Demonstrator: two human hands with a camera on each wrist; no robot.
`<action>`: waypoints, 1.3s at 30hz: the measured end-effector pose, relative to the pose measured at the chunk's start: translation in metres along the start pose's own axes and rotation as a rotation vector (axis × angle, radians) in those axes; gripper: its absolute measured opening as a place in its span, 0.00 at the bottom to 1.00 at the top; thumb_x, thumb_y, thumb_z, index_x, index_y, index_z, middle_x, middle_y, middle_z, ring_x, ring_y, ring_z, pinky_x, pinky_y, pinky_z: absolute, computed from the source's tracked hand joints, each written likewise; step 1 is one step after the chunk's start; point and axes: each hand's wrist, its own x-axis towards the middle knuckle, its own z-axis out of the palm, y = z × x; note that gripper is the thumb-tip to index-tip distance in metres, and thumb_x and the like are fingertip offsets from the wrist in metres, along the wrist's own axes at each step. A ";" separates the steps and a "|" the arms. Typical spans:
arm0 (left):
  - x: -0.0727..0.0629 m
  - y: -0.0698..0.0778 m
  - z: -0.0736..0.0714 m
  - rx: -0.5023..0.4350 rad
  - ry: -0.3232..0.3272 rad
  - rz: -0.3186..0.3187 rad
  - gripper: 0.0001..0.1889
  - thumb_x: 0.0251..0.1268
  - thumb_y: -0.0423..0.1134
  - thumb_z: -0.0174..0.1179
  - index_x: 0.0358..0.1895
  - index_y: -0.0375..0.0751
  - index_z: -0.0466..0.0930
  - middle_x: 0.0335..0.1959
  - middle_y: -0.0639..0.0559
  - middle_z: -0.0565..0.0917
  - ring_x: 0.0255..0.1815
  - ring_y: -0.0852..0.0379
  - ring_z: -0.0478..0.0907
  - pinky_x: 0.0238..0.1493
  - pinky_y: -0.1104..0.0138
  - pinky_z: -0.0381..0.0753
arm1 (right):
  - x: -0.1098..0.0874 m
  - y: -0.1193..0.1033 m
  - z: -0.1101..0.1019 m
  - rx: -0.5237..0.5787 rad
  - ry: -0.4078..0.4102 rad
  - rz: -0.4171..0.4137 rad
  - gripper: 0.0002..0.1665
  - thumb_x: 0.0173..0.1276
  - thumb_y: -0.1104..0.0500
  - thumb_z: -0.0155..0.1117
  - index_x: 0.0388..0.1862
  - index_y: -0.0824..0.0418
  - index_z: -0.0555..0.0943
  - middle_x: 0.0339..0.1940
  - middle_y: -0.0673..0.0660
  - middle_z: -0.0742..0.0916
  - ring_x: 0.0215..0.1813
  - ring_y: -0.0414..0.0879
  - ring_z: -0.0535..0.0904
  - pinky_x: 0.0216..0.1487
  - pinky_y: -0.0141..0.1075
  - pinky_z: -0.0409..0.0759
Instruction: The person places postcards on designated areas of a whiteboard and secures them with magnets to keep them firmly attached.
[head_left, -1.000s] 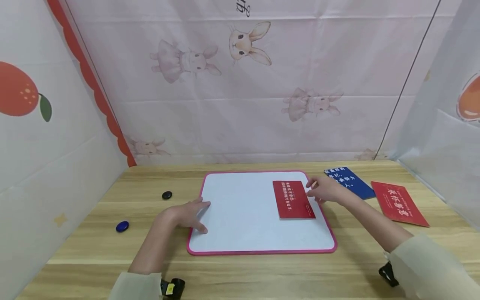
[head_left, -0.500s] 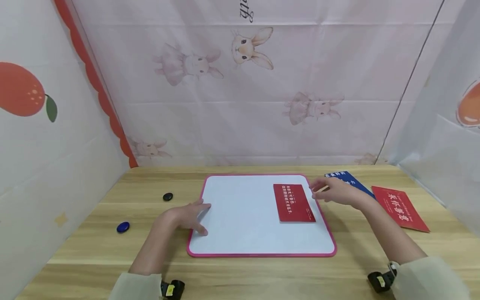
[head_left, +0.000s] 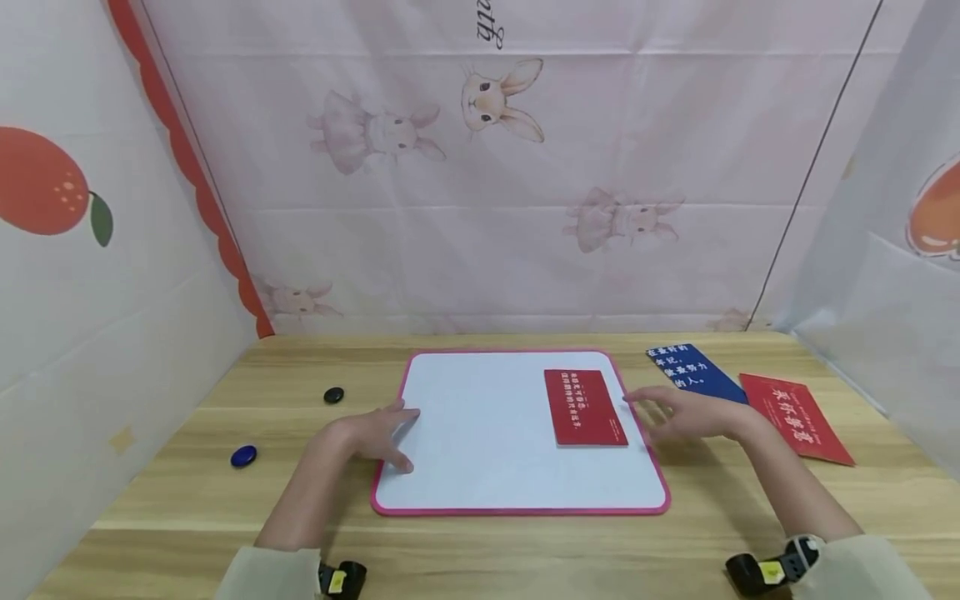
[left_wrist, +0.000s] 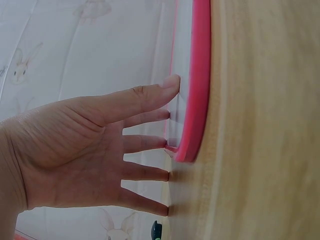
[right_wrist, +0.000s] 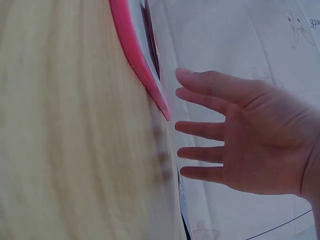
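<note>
A whiteboard (head_left: pixel 480 433) with a pink rim lies flat on the wooden table. On its right part rests a red booklet (head_left: pixel 587 408) with white writing. My left hand (head_left: pixel 369 435) touches the board's left edge, thumb and a finger on the white surface and the others spread on the table, as the left wrist view also shows. Just above the board's right rim hovers my right hand (head_left: pixel 686 414), close to the red booklet but holding nothing. In the right wrist view its fingers (right_wrist: pixel 202 131) are straight and apart from the table.
Behind the right hand lie a blue booklet (head_left: pixel 697 372) and another red booklet (head_left: pixel 797 418). Left of the board are a black round magnet-like disc (head_left: pixel 333 395) and a blue one (head_left: pixel 243 456). A printed cloth wall (head_left: pixel 480 250) rises behind the table.
My right hand has drawn back from the red booklet, toward me and to the right, uncovering the blue booklet. The left hand has stayed at the board's left edge.
</note>
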 end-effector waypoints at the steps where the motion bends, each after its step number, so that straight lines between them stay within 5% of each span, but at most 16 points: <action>1: 0.000 0.000 0.000 0.001 0.000 0.000 0.41 0.50 0.43 0.68 0.69 0.41 0.58 0.71 0.36 0.49 0.69 0.39 0.46 0.63 0.43 0.51 | -0.001 0.000 0.000 -0.001 -0.008 -0.009 0.43 0.56 0.51 0.68 0.68 0.58 0.62 0.67 0.68 0.61 0.65 0.67 0.52 0.53 0.61 0.65; 9: 0.002 0.001 0.000 -0.001 0.000 -0.003 0.42 0.50 0.43 0.68 0.69 0.42 0.58 0.71 0.36 0.49 0.69 0.39 0.46 0.63 0.43 0.51 | -0.003 0.003 0.005 -0.032 -0.041 0.020 0.50 0.51 0.50 0.72 0.70 0.60 0.59 0.67 0.71 0.59 0.65 0.68 0.51 0.54 0.65 0.60; 30: 0.001 0.000 -0.001 -0.037 0.017 0.008 0.42 0.51 0.42 0.68 0.69 0.39 0.57 0.70 0.36 0.50 0.70 0.40 0.45 0.65 0.47 0.49 | 0.000 0.004 0.007 -0.099 -0.037 0.019 0.49 0.51 0.48 0.72 0.69 0.58 0.60 0.66 0.69 0.62 0.64 0.67 0.54 0.53 0.65 0.62; 39: 0.002 0.003 -0.019 -0.021 0.167 0.127 0.36 0.56 0.37 0.65 0.66 0.31 0.59 0.64 0.35 0.64 0.65 0.41 0.58 0.62 0.49 0.58 | 0.000 0.003 0.006 -0.096 -0.042 0.025 0.49 0.51 0.48 0.71 0.69 0.59 0.60 0.67 0.70 0.61 0.65 0.67 0.53 0.54 0.65 0.60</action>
